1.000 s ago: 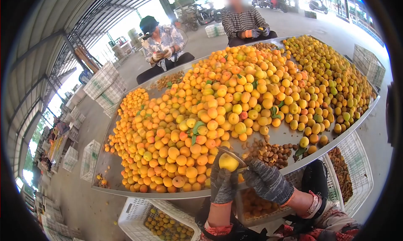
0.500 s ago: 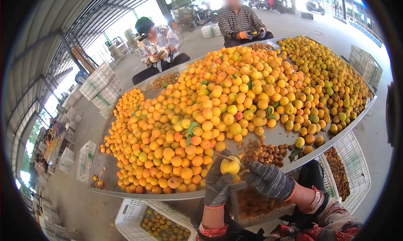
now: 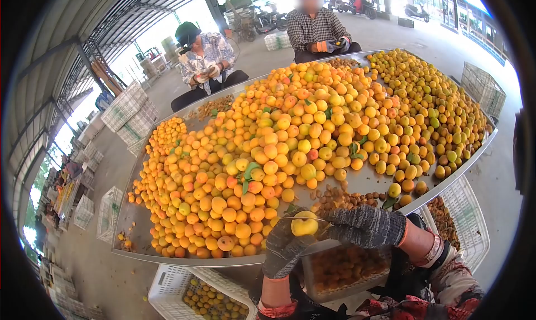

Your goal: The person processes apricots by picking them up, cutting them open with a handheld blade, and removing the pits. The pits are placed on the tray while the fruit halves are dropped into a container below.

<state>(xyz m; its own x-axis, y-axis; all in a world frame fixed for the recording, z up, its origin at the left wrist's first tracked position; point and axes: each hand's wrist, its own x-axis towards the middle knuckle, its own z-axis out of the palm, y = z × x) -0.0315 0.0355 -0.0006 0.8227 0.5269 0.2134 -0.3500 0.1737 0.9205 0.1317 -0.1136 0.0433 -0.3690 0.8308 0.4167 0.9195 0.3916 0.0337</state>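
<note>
In the head view, a big, shiny metal tray holds a huge pile of round orange and yellow fruit, with a few green leaves on it. A small heap of brown pits lies on the tray near its front edge. The left hand in a grey knitted glove is closed around a round yellow fruit, and the fruit is up by the front edge of the tray. The right hand in a grey knitted glove is curled shut on a thin, light strip that goes across the fruit. Low on the left, a white plastic crate with holes has yellow and green fruit in it. Under the hands, a pale see-through-looking box has orange bits in it, but they are too blurry to tell more. On the right, a long white plastic crate has lots of brown bits in it. Tall stacked white crates stand behind the tray on the left, and I can't see what is inside.
</note>
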